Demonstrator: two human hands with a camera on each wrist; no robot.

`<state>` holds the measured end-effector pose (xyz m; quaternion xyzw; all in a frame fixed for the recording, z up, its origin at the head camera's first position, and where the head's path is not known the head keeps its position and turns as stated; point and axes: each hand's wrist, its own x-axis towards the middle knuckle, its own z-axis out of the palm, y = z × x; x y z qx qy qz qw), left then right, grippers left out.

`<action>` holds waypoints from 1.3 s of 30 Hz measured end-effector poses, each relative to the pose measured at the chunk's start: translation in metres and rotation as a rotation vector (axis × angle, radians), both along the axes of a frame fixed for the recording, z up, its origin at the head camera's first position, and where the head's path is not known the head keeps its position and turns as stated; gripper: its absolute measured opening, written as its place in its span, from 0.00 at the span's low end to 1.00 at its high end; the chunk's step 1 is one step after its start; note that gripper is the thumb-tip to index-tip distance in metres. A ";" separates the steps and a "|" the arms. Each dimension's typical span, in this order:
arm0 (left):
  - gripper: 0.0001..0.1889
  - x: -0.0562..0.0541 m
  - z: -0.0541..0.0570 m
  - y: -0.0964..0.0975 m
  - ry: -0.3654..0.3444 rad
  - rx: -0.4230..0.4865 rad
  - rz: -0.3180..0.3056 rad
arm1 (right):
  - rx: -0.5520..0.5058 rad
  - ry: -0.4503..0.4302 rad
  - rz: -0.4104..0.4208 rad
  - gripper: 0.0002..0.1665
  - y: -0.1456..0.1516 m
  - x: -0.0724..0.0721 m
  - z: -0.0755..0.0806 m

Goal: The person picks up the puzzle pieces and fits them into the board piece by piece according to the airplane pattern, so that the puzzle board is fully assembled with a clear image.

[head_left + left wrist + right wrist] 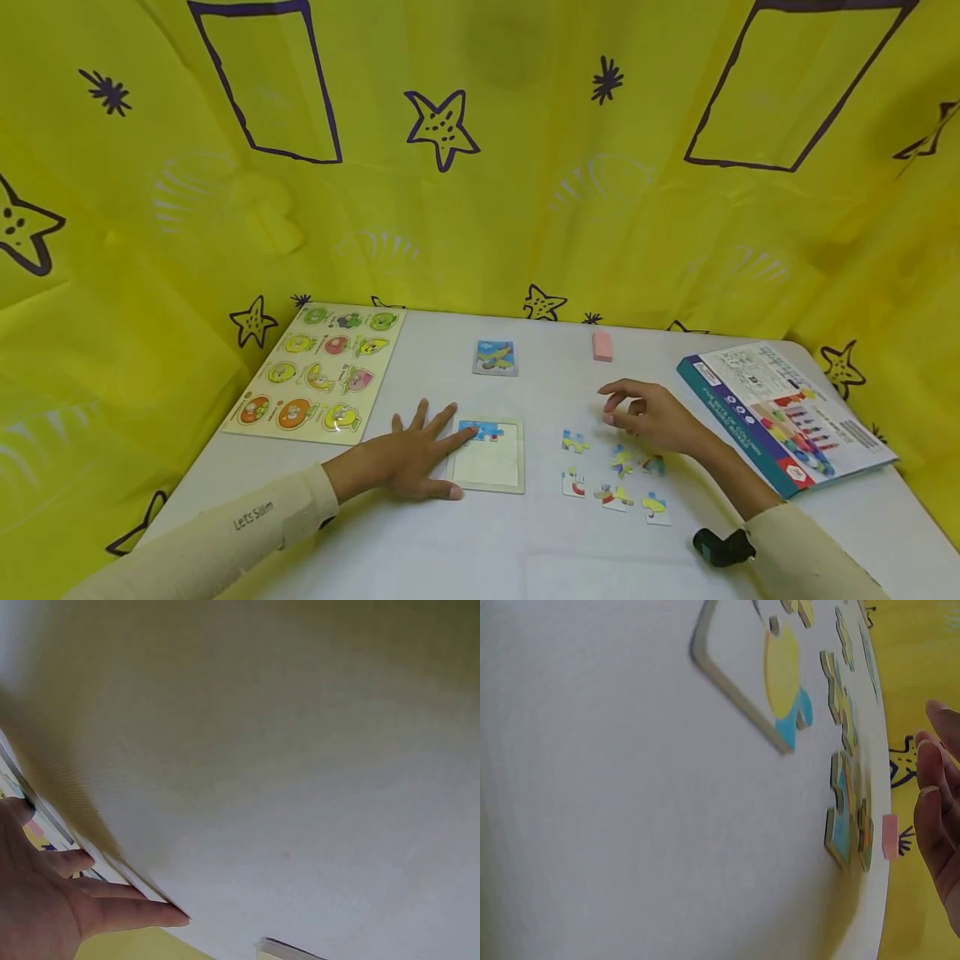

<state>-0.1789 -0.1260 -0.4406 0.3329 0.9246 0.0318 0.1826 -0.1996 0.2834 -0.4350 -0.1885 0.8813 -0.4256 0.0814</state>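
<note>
A puzzle tray (486, 479) with a pale frame lies in the middle of the table. Joined blue puzzle pieces (480, 430) fill its upper left part. My left hand (408, 457) is spread over the tray's left side, a fingertip resting on those pieces; in the left wrist view the left hand (45, 900) has its fingers straight. Above the loose puzzle pieces (575, 442) my right hand (651, 417) hovers with loosely bent fingers. Nothing shows between the fingers of the right hand (939, 802) in the right wrist view, where a puzzle piece (781, 671) lies close to the camera.
Behind the tray lies a small bird picture (495, 357). A pink eraser-like block (602, 347) sits farther right. The fruit board (390, 333) is at left, a boxed set (795, 417) at right. A black object (722, 547) is beside the right sleeve. Yellow curtain (480, 225) encloses the table.
</note>
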 end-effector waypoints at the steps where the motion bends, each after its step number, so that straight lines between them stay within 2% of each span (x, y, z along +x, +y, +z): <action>1: 0.48 0.000 0.001 0.000 0.000 0.000 0.001 | -0.003 -0.002 -0.007 0.22 0.004 0.000 -0.001; 6: 0.48 0.002 0.002 0.001 -0.009 -0.002 0.007 | 0.005 -0.012 -0.033 0.21 0.022 0.002 -0.005; 14: 0.48 0.005 0.002 -0.001 -0.015 0.008 0.006 | 0.246 0.038 -0.135 0.17 0.030 0.011 -0.011; 18: 0.48 0.005 0.002 -0.001 -0.009 0.003 0.006 | 0.298 0.033 -0.142 0.18 0.029 0.012 -0.010; 24: 0.48 0.003 0.002 0.000 0.002 0.014 0.002 | 0.323 0.045 -0.120 0.16 0.029 0.009 -0.005; 39: 0.48 0.001 0.002 0.000 0.002 0.016 0.003 | 0.253 -0.057 -0.091 0.17 0.029 0.005 -0.004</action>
